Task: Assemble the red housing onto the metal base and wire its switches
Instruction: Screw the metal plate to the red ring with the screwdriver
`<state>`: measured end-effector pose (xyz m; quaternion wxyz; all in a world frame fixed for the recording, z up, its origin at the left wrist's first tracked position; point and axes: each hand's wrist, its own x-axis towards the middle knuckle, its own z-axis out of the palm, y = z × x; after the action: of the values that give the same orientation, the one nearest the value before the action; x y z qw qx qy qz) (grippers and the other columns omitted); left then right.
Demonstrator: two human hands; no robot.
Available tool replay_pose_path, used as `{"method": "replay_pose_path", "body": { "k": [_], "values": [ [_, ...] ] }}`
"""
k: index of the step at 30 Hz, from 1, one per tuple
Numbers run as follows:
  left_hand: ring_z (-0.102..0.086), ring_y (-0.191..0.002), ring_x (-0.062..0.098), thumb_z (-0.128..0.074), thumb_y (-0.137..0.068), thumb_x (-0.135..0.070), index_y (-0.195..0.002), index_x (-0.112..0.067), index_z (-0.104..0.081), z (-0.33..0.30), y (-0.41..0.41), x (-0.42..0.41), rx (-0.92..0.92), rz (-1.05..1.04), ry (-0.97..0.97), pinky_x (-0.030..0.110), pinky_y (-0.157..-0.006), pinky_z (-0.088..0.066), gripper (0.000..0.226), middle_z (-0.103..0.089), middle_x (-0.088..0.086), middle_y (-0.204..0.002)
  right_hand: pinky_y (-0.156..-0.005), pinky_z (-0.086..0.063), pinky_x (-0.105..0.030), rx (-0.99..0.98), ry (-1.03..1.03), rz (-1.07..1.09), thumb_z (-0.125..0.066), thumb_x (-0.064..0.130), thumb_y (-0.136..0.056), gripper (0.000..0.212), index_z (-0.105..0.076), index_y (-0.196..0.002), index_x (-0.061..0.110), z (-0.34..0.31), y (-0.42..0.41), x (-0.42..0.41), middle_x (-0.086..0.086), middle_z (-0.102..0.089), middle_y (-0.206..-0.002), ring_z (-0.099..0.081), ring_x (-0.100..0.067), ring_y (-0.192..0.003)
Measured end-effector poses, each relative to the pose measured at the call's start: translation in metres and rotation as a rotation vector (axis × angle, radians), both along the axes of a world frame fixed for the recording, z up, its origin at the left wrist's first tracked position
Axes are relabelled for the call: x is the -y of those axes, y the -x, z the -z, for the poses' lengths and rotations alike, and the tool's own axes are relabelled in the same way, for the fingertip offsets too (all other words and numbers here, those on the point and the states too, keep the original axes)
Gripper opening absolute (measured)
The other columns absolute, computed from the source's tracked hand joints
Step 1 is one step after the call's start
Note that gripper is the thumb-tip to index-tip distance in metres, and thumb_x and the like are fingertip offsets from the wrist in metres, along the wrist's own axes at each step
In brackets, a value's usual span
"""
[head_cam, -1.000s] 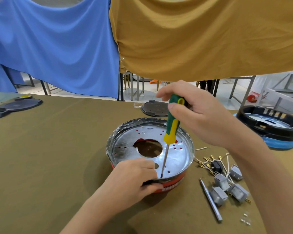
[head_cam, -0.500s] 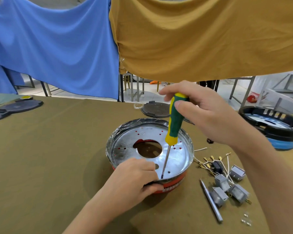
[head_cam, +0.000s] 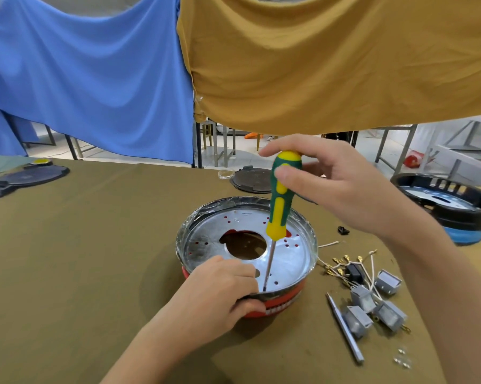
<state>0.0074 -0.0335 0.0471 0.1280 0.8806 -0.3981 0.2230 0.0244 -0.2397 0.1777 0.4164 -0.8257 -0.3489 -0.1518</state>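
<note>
Olive-cloth table (head_cam: 81, 259) under hung blue and mustard sheets. Left hand (head_cam: 217, 297) curled round near rim of metal base (head_cam: 289, 261) seated in red housing (head_cam: 283, 303); right hand (head_cam: 333, 187) above it, pinching top of green-yellow screwdriver (head_cam: 279, 206), tip down on base just beside left fingers (head_cam: 242, 273). Grey switches (head_cam: 372, 303) with wires below right wrist, beside a loose metal shaft (head_cam: 344, 328).

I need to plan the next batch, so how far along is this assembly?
Done: the metal base sits in the red housing. In hand: the right hand drives a screwdriver at the near rim while the left hand grips the housing. Left: the grey switches and wires lie loose on the table, unwired.
</note>
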Motion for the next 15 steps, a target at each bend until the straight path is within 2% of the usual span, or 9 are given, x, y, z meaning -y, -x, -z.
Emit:
{"method": "replay_pose_path", "body": {
  "k": [1, 2, 4, 5, 8, 11, 12, 13, 15],
  "values": [
    [-0.047, -0.066, 0.003, -0.049, -0.090, -0.049, -0.071, -0.026, -0.068, 0.0002, -0.0002, 0.0001, 0.004, -0.001, 0.000, 0.028, -0.056, -0.049, 0.035, -0.052, -0.014, -0.068, -0.068, -0.053, -0.045, 0.028, -0.001, 0.006, -0.065, 0.031, -0.094, 0.016, -0.068, -0.109, 0.024, 0.0004, -0.0001, -0.0004, -0.002, -0.064, -0.086, -0.062, -0.031, -0.071],
    [-0.047, -0.066, 0.003, -0.049, -0.090, -0.049, -0.071, -0.026, -0.068, 0.0004, -0.0004, 0.0003, 0.008, -0.003, 0.000, 0.027, -0.055, -0.049, 0.035, -0.052, -0.015, -0.068, -0.065, -0.053, -0.036, 0.062, -0.001, 0.024, -0.067, 0.033, -0.093, 0.015, -0.067, -0.102, 0.022, 0.0011, -0.0008, -0.0016, 0.001, -0.062, -0.082, -0.061, -0.020, -0.066],
    [-0.044, -0.068, 0.003, -0.050, -0.089, -0.048, -0.070, -0.027, -0.067, 0.0005, -0.0003, 0.0008, 0.019, -0.004, 0.006, 0.024, -0.055, -0.047, 0.033, -0.051, -0.015, -0.068, -0.056, -0.040, -0.014, 0.124, 0.014, 0.083, -0.067, 0.043, -0.089, 0.021, -0.066, -0.093, 0.022, 0.0021, -0.0013, -0.0046, 0.006, -0.058, -0.072, -0.050, -0.006, -0.057],
    [-0.043, -0.069, 0.003, -0.051, -0.088, -0.047, -0.069, -0.027, -0.067, 0.0006, -0.0003, 0.0009, 0.019, -0.003, 0.010, 0.022, -0.055, -0.046, 0.032, -0.050, -0.016, -0.069, -0.056, -0.036, -0.011, 0.143, 0.031, 0.110, -0.065, 0.047, -0.089, 0.024, -0.066, -0.092, 0.022, 0.0020, -0.0006, -0.0063, 0.008, -0.057, -0.071, -0.047, -0.004, -0.056],
    [-0.043, -0.070, 0.003, -0.053, -0.089, -0.046, -0.070, -0.027, -0.067, 0.0020, -0.0013, 0.0006, 0.011, -0.001, 0.011, 0.021, -0.056, -0.044, 0.030, -0.050, -0.016, -0.069, -0.058, -0.039, -0.014, 0.098, 0.020, 0.100, -0.057, 0.043, -0.094, 0.021, -0.068, -0.103, 0.027, 0.0008, 0.0011, -0.0066, 0.010, -0.059, -0.087, -0.051, -0.005, -0.063],
    [-0.043, -0.070, 0.003, -0.052, -0.089, -0.047, -0.070, -0.027, -0.066, 0.0019, -0.0018, 0.0004, 0.001, -0.004, 0.008, 0.022, -0.056, -0.045, 0.031, -0.050, -0.015, -0.069, -0.058, -0.042, -0.037, 0.021, 0.003, 0.045, -0.051, 0.030, -0.094, 0.029, -0.067, -0.118, 0.027, -0.0005, 0.0001, -0.0014, 0.000, -0.061, -0.078, -0.052, -0.031, -0.064],
    [-0.043, -0.069, 0.002, -0.052, -0.089, -0.047, -0.070, -0.027, -0.066, 0.0014, -0.0018, 0.0005, 0.001, -0.004, 0.007, 0.022, -0.056, -0.045, 0.031, -0.050, -0.016, -0.069, -0.057, -0.041, -0.039, 0.018, 0.003, 0.029, -0.054, 0.027, -0.097, 0.024, -0.067, -0.117, 0.027, -0.0007, -0.0002, -0.0008, -0.006, -0.061, -0.078, -0.051, -0.034, -0.064],
    [-0.043, -0.069, 0.002, -0.052, -0.088, -0.047, -0.070, -0.027, -0.067, 0.0009, -0.0015, 0.0006, -0.002, -0.002, 0.007, 0.021, -0.056, -0.045, 0.031, -0.051, -0.016, -0.069, -0.058, -0.042, -0.039, 0.030, 0.003, 0.019, -0.058, 0.026, -0.098, 0.018, -0.068, -0.114, 0.026, -0.0007, 0.0000, -0.0011, -0.007, -0.063, -0.082, -0.051, -0.033, -0.064],
    [-0.044, -0.068, 0.002, -0.052, -0.088, -0.047, -0.070, -0.027, -0.067, 0.0001, -0.0008, 0.0009, -0.012, 0.002, 0.006, 0.022, -0.055, -0.046, 0.031, -0.051, -0.017, -0.069, -0.059, -0.042, -0.029, 0.090, 0.000, 0.040, -0.065, 0.031, -0.094, 0.011, -0.070, -0.101, 0.024, 0.0002, -0.0009, -0.0029, 0.001, -0.064, -0.084, -0.052, -0.016, -0.062]
  ]
}}
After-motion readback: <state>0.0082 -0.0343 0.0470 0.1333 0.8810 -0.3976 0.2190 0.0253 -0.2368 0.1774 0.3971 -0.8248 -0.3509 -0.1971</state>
